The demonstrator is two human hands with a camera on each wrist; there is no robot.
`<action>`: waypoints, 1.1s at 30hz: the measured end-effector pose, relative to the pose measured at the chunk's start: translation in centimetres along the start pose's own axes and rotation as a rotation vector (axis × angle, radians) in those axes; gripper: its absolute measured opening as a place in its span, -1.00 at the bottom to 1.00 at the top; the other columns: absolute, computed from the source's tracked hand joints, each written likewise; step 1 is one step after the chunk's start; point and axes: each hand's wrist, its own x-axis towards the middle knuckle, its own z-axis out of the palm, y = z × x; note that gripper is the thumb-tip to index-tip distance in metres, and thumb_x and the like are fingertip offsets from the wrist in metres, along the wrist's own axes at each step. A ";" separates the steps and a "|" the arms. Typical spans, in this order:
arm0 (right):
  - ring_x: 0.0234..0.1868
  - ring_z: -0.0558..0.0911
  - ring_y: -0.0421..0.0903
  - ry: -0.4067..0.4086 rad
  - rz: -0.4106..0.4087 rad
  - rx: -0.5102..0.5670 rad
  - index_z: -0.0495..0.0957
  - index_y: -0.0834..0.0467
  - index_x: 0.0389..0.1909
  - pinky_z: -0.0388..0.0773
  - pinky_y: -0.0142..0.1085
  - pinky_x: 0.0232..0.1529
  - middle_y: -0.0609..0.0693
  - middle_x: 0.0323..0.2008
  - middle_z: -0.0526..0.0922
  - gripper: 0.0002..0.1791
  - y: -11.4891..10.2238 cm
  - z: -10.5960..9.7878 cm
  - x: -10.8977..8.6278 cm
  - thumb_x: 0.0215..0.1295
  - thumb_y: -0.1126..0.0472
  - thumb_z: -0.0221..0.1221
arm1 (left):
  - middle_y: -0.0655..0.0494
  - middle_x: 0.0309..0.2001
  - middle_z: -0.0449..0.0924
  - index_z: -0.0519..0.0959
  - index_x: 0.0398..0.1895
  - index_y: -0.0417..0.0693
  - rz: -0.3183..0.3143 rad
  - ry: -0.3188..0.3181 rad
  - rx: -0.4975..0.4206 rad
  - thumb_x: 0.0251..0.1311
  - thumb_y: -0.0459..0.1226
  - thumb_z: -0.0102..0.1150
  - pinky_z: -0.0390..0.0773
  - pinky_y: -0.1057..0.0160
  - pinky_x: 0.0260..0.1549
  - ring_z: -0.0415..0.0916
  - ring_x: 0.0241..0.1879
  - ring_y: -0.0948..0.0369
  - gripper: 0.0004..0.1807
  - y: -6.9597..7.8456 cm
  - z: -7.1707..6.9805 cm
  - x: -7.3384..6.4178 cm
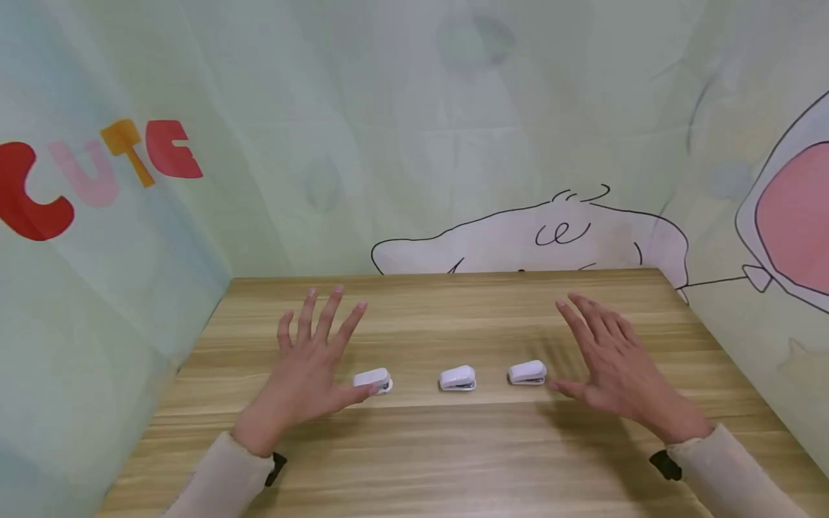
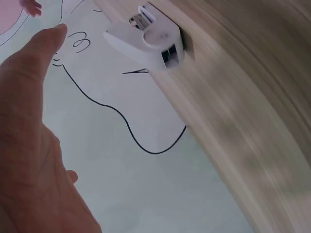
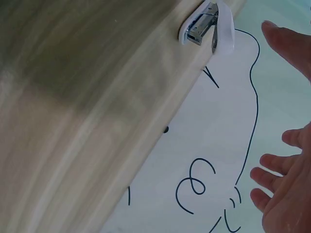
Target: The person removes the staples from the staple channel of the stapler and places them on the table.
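Left of the middle stapler: left stapler, left hand near, grip spread.
Right of it: right stapler, right hand near, grip spread.
Worktop spacing: likely for separate reach.

A wooden table is marked by streaked grain running from side to side. Across its top, a spaced row is formed by a left white stapler, a middle white stapler and a right white stapler. All three are laid roughly along the grain, none touching another.
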 end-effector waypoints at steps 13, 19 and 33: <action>0.29 0.60 0.34 0.027 0.061 0.169 0.27 0.23 0.59 0.49 0.36 0.22 0.30 0.39 0.55 0.17 -0.5 1.5 -1.0 0.00 -0.10 0.60 | -0.03 0.78 -0.20 -0.19 0.79 0.32 0.090 -0.009 -0.195 0.11 0.36 0.41 -0.15 -0.46 0.51 -0.34 0.73 -0.26 0.32 4.3 1.2 1.9; 0.29 0.62 0.29 0.000 0.062 0.264 0.30 0.25 0.56 0.52 0.35 0.25 0.29 0.36 0.58 0.04 -0.7 2.2 -1.2 0.08 0.11 0.59 | 0.01 0.78 -0.15 -0.24 0.79 0.37 0.148 -0.030 -0.261 0.17 0.35 0.38 -0.05 -0.47 0.54 -0.30 0.75 -0.20 0.30 6.3 1.7 3.0; 0.09 0.73 0.11 0.051 0.063 0.450 0.39 0.34 0.45 0.71 0.09 0.00 0.23 0.21 0.70 -0.09 -1.2 3.9 -1.6 0.03 0.41 0.55 | -0.07 0.63 0.22 -0.06 0.78 0.23 0.333 -0.026 -0.436 0.27 0.17 0.43 0.24 -0.30 0.55 0.15 0.63 -0.14 0.16 10.1 3.4 5.2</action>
